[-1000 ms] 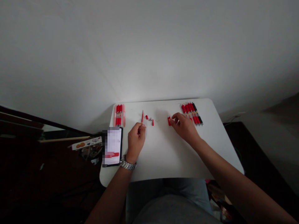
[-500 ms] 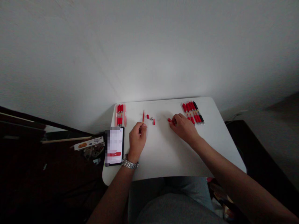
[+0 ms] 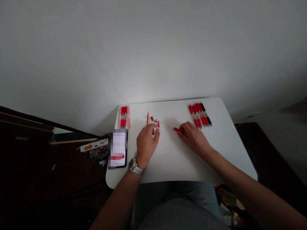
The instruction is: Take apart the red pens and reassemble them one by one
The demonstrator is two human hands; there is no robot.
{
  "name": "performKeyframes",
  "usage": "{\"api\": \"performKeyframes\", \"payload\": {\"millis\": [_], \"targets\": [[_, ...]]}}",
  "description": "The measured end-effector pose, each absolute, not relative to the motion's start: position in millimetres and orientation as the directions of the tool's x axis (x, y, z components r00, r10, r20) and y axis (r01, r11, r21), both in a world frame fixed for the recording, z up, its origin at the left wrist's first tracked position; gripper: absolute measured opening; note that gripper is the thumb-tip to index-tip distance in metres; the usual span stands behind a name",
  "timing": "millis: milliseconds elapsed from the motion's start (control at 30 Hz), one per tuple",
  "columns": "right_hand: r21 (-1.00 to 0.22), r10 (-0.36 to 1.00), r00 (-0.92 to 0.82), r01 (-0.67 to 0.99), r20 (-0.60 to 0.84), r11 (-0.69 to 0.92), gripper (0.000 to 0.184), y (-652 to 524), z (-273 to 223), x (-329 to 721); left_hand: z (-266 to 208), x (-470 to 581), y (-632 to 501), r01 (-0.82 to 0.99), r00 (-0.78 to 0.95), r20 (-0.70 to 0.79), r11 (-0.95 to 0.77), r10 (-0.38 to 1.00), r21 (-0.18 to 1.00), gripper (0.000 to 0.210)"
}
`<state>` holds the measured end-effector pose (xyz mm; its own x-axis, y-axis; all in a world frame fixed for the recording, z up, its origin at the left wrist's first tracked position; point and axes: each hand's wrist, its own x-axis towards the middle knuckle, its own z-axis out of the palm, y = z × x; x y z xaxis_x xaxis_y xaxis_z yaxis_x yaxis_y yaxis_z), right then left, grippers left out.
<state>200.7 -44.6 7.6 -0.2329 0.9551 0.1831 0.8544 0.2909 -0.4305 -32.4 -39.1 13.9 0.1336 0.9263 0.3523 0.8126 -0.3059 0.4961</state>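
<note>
My left hand [image 3: 147, 140], with a metal watch [image 3: 135, 166] on its wrist, reaches over the table with thumb and index finger apart and nothing seen between them. Just beyond its fingertips stands or lies a small red cone-shaped pen tip [image 3: 158, 123]; I cannot tell if they touch. A slim red pen refill [image 3: 147, 118] lies close to that hand, beside a short red piece [image 3: 152, 118] and small metallic bits [image 3: 155, 121]. My right hand [image 3: 194, 137] is closed around a red pen barrel [image 3: 177, 129], whose near part is hidden by the fingers.
A row of red pens [image 3: 195, 110] and one black pen [image 3: 206, 115] lies at the table's right. At the left are more red pens [image 3: 123, 118] between pink strips, and a phone [image 3: 120, 148]. The white table [image 3: 172, 166] stands against a wall [image 3: 153, 57].
My left hand has put the refill down on the table and moved right, toward the pen tip. My right hand, with the red barrel, has shifted slightly right and nearer to me.
</note>
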Motion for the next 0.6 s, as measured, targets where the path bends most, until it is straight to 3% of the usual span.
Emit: {"api": "performKeyframes", "payload": {"millis": [233,600], "targets": [[-0.400,0.949,-0.243,0.864,0.201,0.306,0.017,-51.4,5.3,206.8,19.0,-11.1,-24.9,0.885,0.179,0.348,-0.305,0.920,0.352,0.023],[-0.390,0.938,-0.277,0.856,0.208,0.339,0.014,-54.0,7.1,215.1,27.3,10.2,-12.9,0.958,0.171,0.173,-0.204,0.970,0.200,0.023]]}}
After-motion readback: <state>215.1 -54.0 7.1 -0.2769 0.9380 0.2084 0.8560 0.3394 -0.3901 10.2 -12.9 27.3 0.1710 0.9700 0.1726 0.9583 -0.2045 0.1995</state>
